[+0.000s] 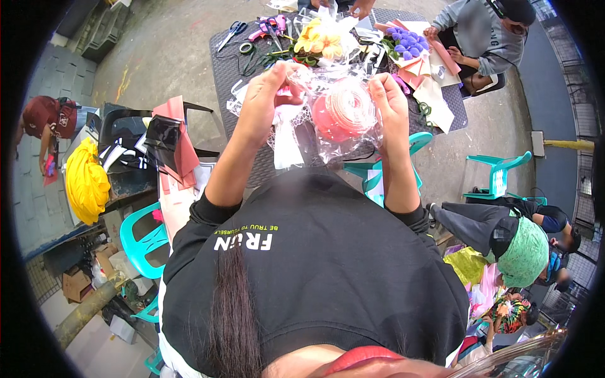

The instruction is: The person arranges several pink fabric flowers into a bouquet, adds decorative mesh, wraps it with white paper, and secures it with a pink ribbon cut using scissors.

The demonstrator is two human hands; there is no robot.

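Between my two hands, above the table, is a crinkled clear plastic bag (332, 146) with a roll of pink ribbon (346, 108) inside. My left hand (271, 101) is closed on the bag's upper left side, its fingertips partly hidden. On the right edge, my right hand (389, 107) pinches the plastic with thumb and fingers. A white ribbon strip (287, 143) and white netting hang just below my left hand. Beyond the bag lie yellow flowers (318, 39) and a bunch of purple flowers (406, 43).
The dark table (222, 63) holds blue-handled scissors (233, 35), a tape roll (246, 48) and green cord. A person in grey (498, 44) handles pink paper at the far right. Teal chairs (142, 240) stand around. Yellow cloth (86, 181) lies at left.
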